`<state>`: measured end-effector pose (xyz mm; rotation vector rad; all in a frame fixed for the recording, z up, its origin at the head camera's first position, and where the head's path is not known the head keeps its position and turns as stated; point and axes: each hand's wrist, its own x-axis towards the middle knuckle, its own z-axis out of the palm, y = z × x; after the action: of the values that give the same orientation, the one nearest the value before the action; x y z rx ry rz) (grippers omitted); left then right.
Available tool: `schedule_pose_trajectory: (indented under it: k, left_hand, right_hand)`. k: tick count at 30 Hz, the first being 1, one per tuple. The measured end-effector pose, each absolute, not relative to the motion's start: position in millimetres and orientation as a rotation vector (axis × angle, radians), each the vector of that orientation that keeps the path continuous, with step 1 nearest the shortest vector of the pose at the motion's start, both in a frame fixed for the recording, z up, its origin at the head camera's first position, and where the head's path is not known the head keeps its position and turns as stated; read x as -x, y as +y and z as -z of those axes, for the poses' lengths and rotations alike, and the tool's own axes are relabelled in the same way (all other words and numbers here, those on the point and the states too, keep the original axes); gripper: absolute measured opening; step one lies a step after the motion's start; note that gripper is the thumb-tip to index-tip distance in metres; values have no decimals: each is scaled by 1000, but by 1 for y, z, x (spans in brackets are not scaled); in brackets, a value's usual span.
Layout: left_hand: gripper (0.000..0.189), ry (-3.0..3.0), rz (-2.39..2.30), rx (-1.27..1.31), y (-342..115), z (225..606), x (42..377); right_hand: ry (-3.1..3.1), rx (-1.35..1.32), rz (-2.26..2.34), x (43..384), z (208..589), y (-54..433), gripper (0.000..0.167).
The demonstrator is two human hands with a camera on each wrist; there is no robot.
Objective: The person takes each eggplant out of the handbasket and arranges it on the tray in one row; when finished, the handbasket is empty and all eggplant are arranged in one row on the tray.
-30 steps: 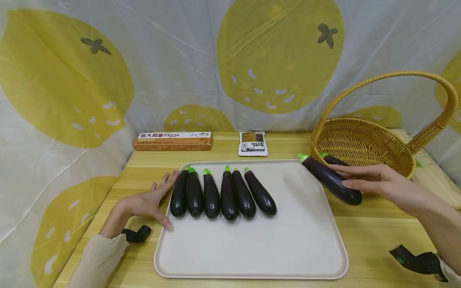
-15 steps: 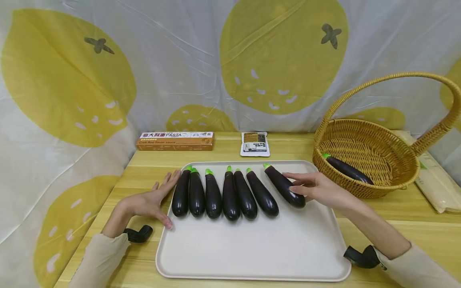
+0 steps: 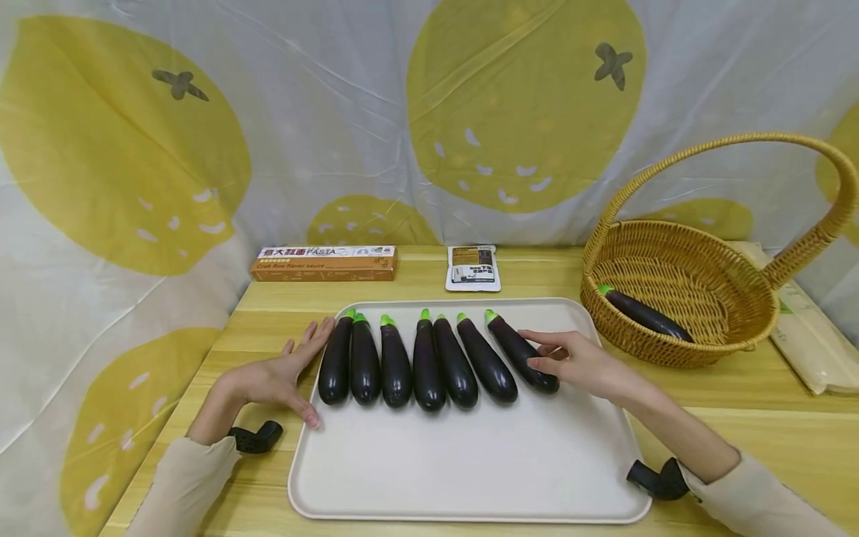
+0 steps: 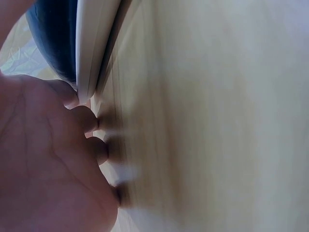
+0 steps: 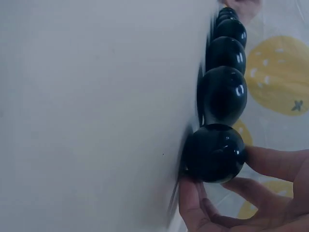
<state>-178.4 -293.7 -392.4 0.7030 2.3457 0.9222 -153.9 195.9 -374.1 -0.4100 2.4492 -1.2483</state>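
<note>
Several dark purple eggplants with green stems lie side by side on a white tray. My right hand pinches the rightmost eggplant between thumb and fingers, with that eggplant down on the tray. In the right wrist view its rounded end sits between the thumb and fingers. On the tray's left rim rests my left hand, fingers spread, beside the leftmost eggplant. The left wrist view shows its fingertips at the tray's outer edge and the table.
A wicker basket with a tall handle stands right of the tray, one eggplant inside. Behind the tray lie a pasta box and a small white packet. A pale flat package lies right of the basket.
My right hand has carried an eggplant left from beside the basket onto the tray and shifted it slightly closer to the row. My left hand has stayed in place.
</note>
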Motion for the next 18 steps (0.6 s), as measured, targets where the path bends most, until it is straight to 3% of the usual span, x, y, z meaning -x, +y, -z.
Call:
schedule_pose_trajectory:
  k: [18]
  left_hand:
    - [152, 2349, -916, -702, -295, 392, 179]
  right_hand:
    - [2243, 351, 1371, 147, 375, 191, 66]
